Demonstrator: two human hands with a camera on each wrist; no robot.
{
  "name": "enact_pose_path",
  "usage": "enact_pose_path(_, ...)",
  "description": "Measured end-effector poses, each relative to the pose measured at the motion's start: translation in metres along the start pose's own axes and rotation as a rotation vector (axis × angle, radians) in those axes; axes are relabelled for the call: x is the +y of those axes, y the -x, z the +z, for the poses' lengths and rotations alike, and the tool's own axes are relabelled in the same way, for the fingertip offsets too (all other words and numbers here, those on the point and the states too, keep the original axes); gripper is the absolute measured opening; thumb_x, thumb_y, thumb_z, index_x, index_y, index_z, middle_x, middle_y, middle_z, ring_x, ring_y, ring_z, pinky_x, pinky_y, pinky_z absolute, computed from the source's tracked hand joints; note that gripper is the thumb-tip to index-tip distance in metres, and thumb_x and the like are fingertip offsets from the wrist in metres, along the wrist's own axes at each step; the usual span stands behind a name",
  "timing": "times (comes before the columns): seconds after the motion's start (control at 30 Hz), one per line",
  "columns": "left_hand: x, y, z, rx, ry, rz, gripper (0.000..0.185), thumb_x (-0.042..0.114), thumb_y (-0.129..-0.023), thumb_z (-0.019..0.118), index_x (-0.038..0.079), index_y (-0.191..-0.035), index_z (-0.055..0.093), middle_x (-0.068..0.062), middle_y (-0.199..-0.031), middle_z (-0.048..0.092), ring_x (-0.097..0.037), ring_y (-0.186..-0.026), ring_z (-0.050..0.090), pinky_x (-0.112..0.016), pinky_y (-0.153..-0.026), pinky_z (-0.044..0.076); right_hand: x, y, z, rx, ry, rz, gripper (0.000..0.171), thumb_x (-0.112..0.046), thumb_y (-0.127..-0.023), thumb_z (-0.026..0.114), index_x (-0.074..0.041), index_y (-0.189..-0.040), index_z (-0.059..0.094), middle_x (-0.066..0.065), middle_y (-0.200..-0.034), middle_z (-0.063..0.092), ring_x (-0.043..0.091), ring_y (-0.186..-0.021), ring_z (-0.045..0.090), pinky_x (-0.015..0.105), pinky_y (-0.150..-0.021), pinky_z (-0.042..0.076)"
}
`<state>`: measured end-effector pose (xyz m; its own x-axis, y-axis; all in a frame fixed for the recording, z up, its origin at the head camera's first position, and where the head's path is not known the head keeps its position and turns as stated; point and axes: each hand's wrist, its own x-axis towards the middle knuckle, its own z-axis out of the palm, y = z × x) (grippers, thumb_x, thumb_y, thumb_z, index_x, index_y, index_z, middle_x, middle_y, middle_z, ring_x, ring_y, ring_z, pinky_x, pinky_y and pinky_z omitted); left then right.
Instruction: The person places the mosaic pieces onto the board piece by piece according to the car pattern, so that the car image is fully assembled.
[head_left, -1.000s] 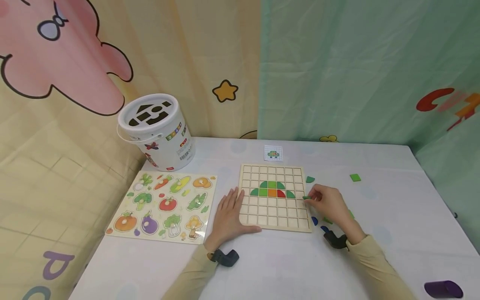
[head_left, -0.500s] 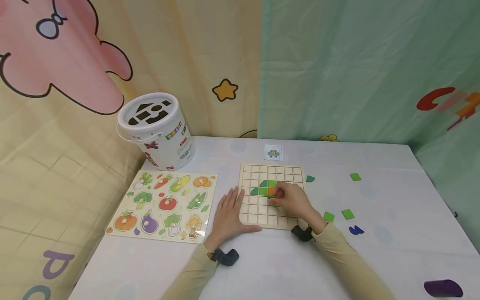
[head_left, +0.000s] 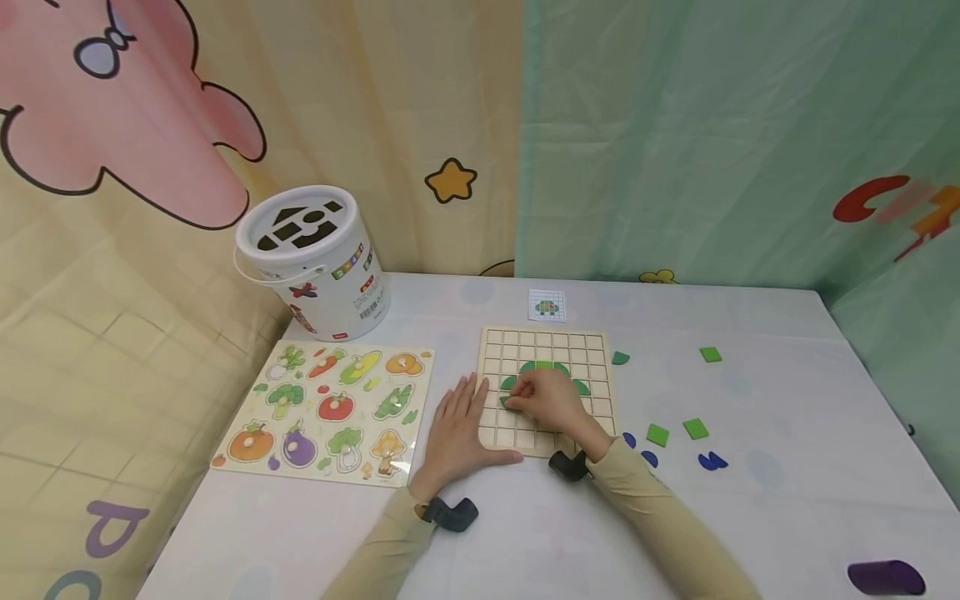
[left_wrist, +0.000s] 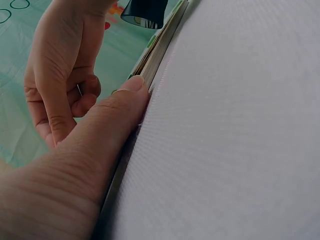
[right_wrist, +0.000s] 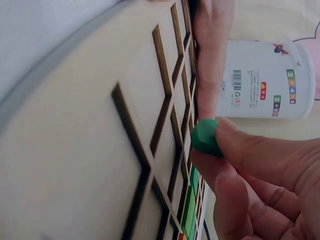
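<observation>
My left hand [head_left: 462,429] rests along the left side of a wooden grid board [head_left: 498,433], with fingers straight and the thumb at its front edge. In the left wrist view the thumb [left_wrist: 107,117] lies against the board's side. Between thumb and fingertips, my right hand [head_left: 553,402] pinches a green quarter-circle tile [right_wrist: 205,137], low over the left half of the grid. Green tiles [head_left: 543,365] sit in cells just beyond it, with another green quarter-circle [head_left: 581,387] to the right; the hand covers the middle cells.
A small pattern card [head_left: 547,306] lies behind the board. Right of it are a loose green quarter-circle [head_left: 621,358], green squares [head_left: 696,428] and blue pieces [head_left: 708,461]. At left stand a white bucket [head_left: 330,283] and a vegetable puzzle [head_left: 337,433]; a purple cylinder [head_left: 887,577] lies front right.
From beside the board's right edge, my right hand has moved left across the grid, carrying the green quarter-circle tile. My left hand stays where it was.
</observation>
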<state>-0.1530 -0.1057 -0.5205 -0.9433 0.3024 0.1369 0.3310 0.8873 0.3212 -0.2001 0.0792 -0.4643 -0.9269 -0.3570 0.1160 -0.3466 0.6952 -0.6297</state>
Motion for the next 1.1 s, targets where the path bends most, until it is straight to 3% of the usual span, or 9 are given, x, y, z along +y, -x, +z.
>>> enact_pose_path(0.37,0.0002,0.0003,-0.0003,0.011,0.002,0.007,0.126,0.088,-0.061,0.053,0.009,-0.152,0.018,-0.012,-0.156,0.015,-0.023,-0.143,0.005,-0.036,-0.114,0.004,-0.0036,-0.0029,0.0052,0.042,0.015,0.035,0.019,-0.022,-0.080,0.077,-0.017,-0.070,0.063,-0.012,-0.061,0.056,0.005,-0.053,0.050,0.025,-0.049,0.043)
enact_pose_path(1.1,0.0016,0.0002,-0.0022,0.009,0.010,0.007,0.124,0.084,-0.061,0.059,0.008,-0.152,0.020,-0.013,-0.156,0.016,-0.024,-0.143,0.006,-0.038,-0.114,0.006,-0.0011,-0.0041,0.0051,-0.001,0.058,0.055,0.019,-0.021,-0.077,0.080,-0.018,-0.068,0.064,-0.012,-0.060,0.055,0.007,-0.053,0.050,0.025,-0.048,0.041)
